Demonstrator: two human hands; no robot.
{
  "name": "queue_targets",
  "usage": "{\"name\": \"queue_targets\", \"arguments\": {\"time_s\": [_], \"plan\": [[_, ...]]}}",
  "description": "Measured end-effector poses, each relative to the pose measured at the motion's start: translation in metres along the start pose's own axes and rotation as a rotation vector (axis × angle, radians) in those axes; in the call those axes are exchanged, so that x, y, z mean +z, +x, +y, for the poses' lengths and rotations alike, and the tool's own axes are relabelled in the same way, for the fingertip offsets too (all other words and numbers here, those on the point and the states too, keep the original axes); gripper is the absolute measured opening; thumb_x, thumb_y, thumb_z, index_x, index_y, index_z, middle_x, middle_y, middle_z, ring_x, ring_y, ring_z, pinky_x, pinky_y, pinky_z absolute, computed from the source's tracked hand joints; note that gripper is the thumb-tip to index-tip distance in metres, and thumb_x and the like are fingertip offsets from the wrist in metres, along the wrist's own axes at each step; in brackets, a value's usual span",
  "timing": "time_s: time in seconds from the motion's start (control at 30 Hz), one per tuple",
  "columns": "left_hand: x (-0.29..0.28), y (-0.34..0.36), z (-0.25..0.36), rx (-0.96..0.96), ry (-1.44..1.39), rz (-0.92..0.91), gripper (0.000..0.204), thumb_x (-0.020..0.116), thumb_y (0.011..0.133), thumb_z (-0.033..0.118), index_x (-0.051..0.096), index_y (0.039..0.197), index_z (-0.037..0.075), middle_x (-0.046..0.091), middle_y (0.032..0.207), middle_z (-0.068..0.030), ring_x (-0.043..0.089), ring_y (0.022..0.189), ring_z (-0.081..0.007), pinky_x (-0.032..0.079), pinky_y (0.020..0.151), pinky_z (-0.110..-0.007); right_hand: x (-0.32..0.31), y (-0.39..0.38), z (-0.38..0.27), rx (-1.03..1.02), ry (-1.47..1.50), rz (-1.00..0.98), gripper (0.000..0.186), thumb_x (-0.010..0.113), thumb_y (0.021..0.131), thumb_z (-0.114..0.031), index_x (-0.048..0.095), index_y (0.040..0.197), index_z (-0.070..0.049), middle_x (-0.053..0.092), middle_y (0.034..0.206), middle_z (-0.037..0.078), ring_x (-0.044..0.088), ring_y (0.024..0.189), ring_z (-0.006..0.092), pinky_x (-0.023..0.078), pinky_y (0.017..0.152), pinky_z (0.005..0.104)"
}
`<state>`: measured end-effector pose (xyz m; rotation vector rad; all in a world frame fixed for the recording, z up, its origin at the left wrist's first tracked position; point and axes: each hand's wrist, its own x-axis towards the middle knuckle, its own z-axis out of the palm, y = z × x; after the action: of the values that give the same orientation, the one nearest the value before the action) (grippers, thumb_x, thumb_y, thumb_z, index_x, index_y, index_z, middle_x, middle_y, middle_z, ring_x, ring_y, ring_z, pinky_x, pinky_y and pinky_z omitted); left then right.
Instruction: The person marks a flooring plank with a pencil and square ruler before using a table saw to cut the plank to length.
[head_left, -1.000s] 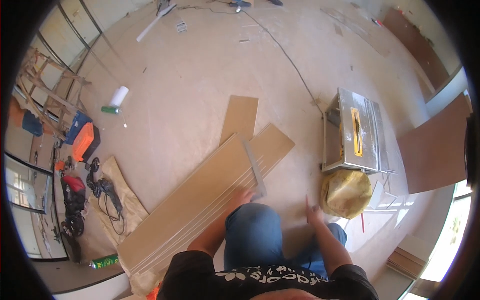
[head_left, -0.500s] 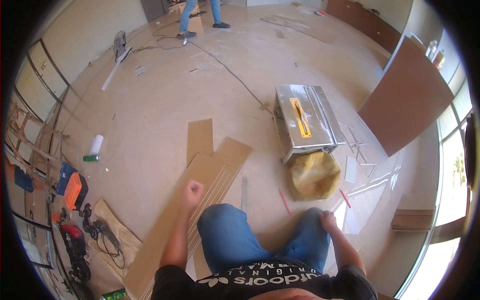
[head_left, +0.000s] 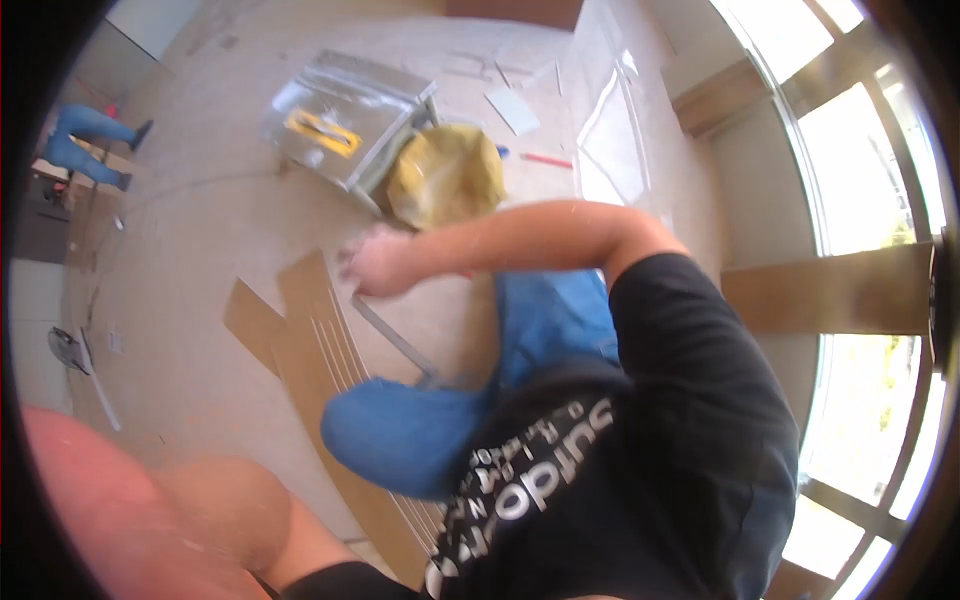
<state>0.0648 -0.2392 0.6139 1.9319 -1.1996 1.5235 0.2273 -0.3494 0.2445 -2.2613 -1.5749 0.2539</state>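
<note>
Grey metal strip (head_left: 396,338) lies at six o'clock from the right hand (head_left: 378,262), fingers loosely spread, seemingly a reaching step, contact requiring lowering, left hand unseen.

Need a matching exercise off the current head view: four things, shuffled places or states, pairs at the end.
1. crumpled yellow bag
2. flat grey metal bar
3. long flat brown boards
4. thin red stick

A. stacked, edges staggered
B. on the floor, right of the yellow bag in the picture
C. directly beside the silver metal table saw
D. in the picture, between the bare right hand and the blue-trousered left knee

Pairs: 1-C, 2-D, 3-A, 4-B
</note>
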Motion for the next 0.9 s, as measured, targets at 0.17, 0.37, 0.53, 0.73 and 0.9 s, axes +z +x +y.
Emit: {"name": "queue_targets", "arguments": {"time_s": [0.17,0.37,0.53,0.73,0.9], "plan": [[0.001,-0.002,-0.004,-0.064,0.055,-0.032,0.026,0.066,0.093,0.012,0.056,0.110,-0.005,0.056,0.092,-0.0086,0.049,0.078,-0.0143,0.040,0.068,-0.027,-0.070,0.070,-0.107,-0.219,-0.117,-0.107,0.033,0.066,0.089,-0.037,0.072,0.112,-0.013,0.059,0.127,0.015,0.059,0.117,0.0325,0.045,0.098,0.0543],[-0.012,-0.001,-0.006,-0.131,0.110,0.038,0.030,0.064,0.094,0.012,0.054,0.114,-0.007,0.056,0.092,-0.0091,0.049,0.079,-0.0151,0.040,0.070,-0.028,-0.129,0.109,-0.143,-0.537,-0.327,-0.170,0.035,0.061,0.092,-0.035,0.073,0.117,-0.014,0.052,0.145,0.019,0.054,0.129,0.0315,0.040,0.106,0.0538],[-0.024,-0.001,0.006,-0.152,0.179,0.045,0.033,0.063,0.095,0.012,0.052,0.118,-0.009,0.055,0.093,-0.0095,0.048,0.079,-0.0158,0.040,0.071,-0.029,-0.170,0.162,-0.199,-0.507,-0.582,-0.193,0.030,0.061,0.095,-0.028,0.075,0.119,-0.017,0.063,0.138,0.009,0.057,0.131,0.0293,0.031,0.114,0.0605],[-0.021,0.008,0.008,-0.135,0.258,0.021,0.036,0.061,0.097,0.012,0.050,0.123,-0.011,0.055,0.094,-0.0100,0.048,0.080,-0.0165,0.040,0.072,-0.030,-0.270,0.208,-0.201,-0.388,-0.390,-0.120,0.026,0.060,0.098,-0.022,0.075,0.118,-0.017,0.071,0.125,0.005,0.061,0.127,0.0235,0.039,0.112,0.0541],[-0.030,0.006,0.009,-0.147,0.295,-0.058,0.040,0.060,0.098,0.012,0.048,0.127,-0.012,0.054,0.094,-0.0104,0.047,0.080,-0.0172,0.041,0.073,-0.031,-0.226,0.187,-0.104,-0.344,-0.509,-0.280,0.024,0.068,0.091,-0.022,0.076,0.113,-0.016,0.073,0.118,0.010,0.066,0.117,0.0275,0.049,0.102,0.0503]]}}
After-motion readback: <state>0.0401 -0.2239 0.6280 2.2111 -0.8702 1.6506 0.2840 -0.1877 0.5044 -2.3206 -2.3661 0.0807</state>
